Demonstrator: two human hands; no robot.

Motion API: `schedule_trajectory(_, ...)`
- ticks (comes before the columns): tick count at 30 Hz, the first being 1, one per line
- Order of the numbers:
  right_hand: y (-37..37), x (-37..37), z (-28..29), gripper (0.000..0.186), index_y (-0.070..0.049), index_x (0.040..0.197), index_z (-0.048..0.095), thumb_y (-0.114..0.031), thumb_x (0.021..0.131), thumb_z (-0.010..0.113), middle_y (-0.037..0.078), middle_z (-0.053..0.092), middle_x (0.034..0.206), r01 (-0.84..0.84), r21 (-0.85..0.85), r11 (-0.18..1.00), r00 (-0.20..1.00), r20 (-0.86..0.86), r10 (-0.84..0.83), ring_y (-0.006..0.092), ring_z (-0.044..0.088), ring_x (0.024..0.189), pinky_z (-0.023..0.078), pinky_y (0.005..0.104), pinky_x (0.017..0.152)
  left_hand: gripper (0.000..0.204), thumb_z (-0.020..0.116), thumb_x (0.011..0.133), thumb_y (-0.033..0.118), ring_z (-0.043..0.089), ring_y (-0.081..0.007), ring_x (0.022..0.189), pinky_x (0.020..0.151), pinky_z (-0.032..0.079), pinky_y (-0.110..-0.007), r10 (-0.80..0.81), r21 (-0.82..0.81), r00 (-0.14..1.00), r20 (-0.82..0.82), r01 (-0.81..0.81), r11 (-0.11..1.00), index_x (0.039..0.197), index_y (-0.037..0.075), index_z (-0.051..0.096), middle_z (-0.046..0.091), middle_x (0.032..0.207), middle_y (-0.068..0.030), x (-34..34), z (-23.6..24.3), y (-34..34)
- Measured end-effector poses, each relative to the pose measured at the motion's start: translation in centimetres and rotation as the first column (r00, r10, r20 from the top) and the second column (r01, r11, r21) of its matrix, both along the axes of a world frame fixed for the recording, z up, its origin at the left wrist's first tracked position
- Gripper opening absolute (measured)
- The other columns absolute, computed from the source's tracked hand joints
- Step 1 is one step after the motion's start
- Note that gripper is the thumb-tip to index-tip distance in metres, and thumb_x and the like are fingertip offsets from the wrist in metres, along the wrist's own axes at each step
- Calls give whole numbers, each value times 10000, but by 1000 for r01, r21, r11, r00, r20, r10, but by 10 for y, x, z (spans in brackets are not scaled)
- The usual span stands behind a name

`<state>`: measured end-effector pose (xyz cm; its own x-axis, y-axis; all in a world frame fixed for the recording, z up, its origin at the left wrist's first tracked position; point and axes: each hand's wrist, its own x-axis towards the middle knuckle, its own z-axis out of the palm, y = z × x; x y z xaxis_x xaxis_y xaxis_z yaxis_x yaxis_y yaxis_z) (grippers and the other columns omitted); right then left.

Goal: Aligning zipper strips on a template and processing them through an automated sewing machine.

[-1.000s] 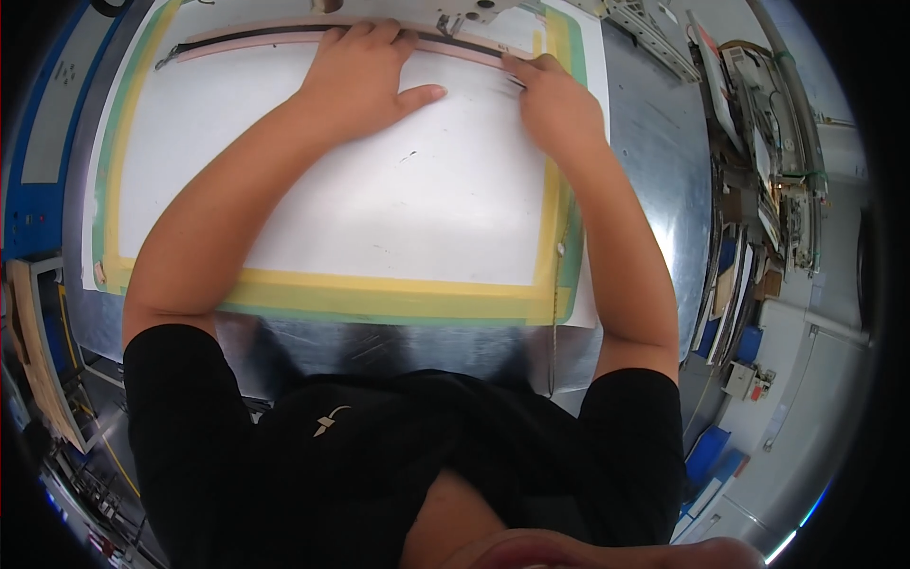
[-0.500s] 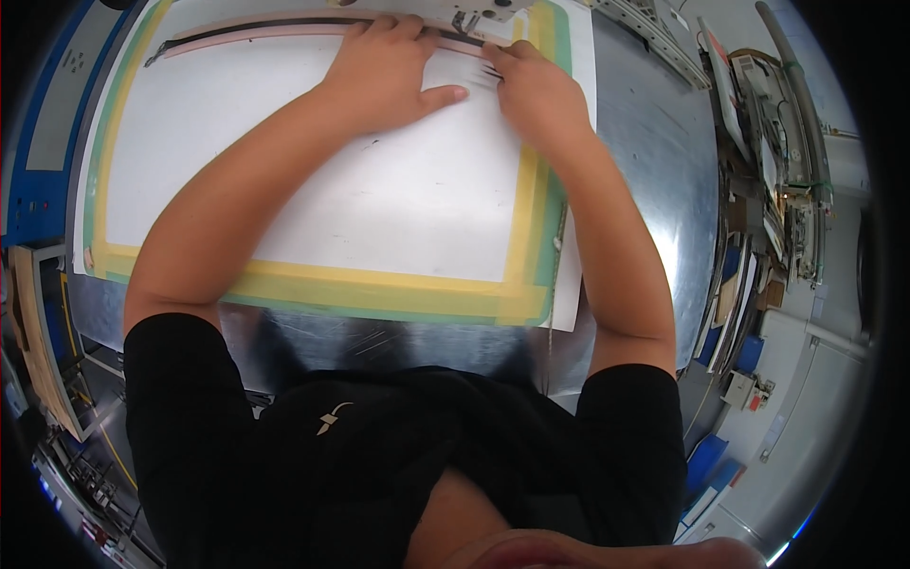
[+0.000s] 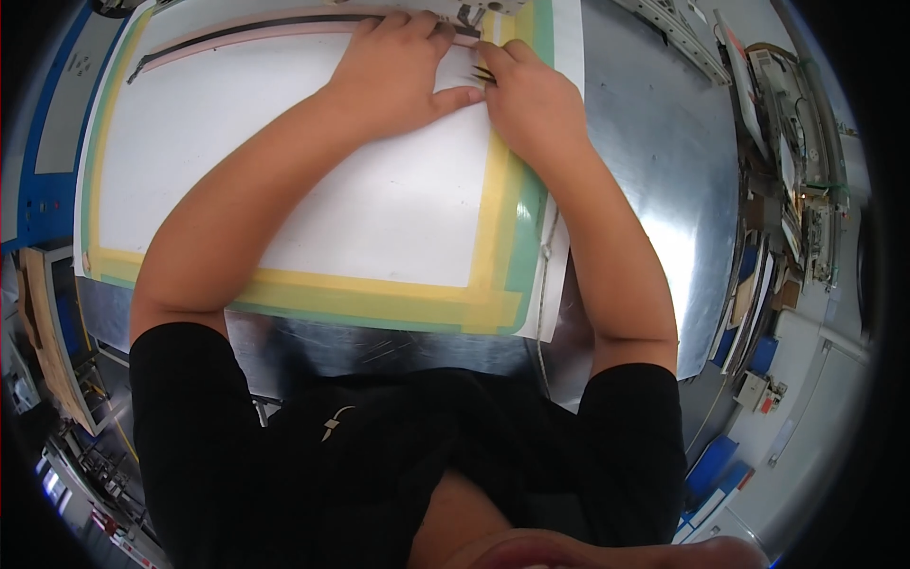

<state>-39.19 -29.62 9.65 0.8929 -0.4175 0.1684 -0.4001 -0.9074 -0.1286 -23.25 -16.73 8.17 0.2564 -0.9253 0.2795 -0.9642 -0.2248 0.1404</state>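
Note:
A long black strip (image 3: 256, 32) lies along a pale pink band (image 3: 194, 53) across the far part of a white sheet (image 3: 379, 199). My left hand (image 3: 384, 81) rests over the strip's right-hand part, fingertips down on it and thumb stretched out to the right. Close to the strip's right end, my right hand (image 3: 536, 100) is closed around what look like dark tweezers (image 3: 484, 75). Their pointed tips stick out to the left, just above the left thumb. The rest of the tool is hidden in the palm.
Yellow tape (image 3: 360, 294) and green tape (image 3: 533, 237) frame the sheet on a metal table (image 3: 645, 161). A cord (image 3: 544, 275) hangs by the right edge. Small metal parts (image 3: 469, 14) sit beyond my hands. Racks of boards (image 3: 749, 294) stand at right, a blue machine (image 3: 47, 180) at left.
The sheet and strip appear shifted slightly left in view. My left fingers have moved a little right along the strip, and the right hand now sits closer to the left thumb.

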Motion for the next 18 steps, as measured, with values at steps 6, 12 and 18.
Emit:
schedule_trajectory(6, -9, 3, -4, 434, -129, 1400, 678, -112, 968, 639, 103, 685, 1172, -17, 17, 1000, 1000, -10, 17, 333, 756, 961, 631, 440, 782, 775, 728, 952, 614, 577, -385, 1358, 1131, 456, -541, -11, 49, 1000, -17, 12, 999, 1436, 12, 659, 635, 1428, -180, -6, 6, -5)
schedule_trajectory(12, -2, 15, 3, 471, -125, 1452, 647, -121, 982, 621, 141, 659, 1266, 5, -20, 1000, 999, -44, -6, 363, 758, 988, 635, 460, 812, 721, 724, 965, 574, 576, -365, 1374, 1147, 437, -529, -24, 45, 999, -22, 25, 999, 1443, 38, 659, 639, 1437, -173, 3, 5, 5)
schedule_trajectory(18, 8, 22, -1, 467, -110, 1452, 637, -102, 988, 590, 140, 655, 1283, -1, -51, 999, 999, -39, -1, 380, 756, 1001, 632, 477, 837, 614, 700, 1002, 498, 593, -342, 1368, 1162, 429, -514, 86, 41, 996, 27, -87, 995, 1413, 43, 674, 654, 1429, -157, 45, 6, 53)
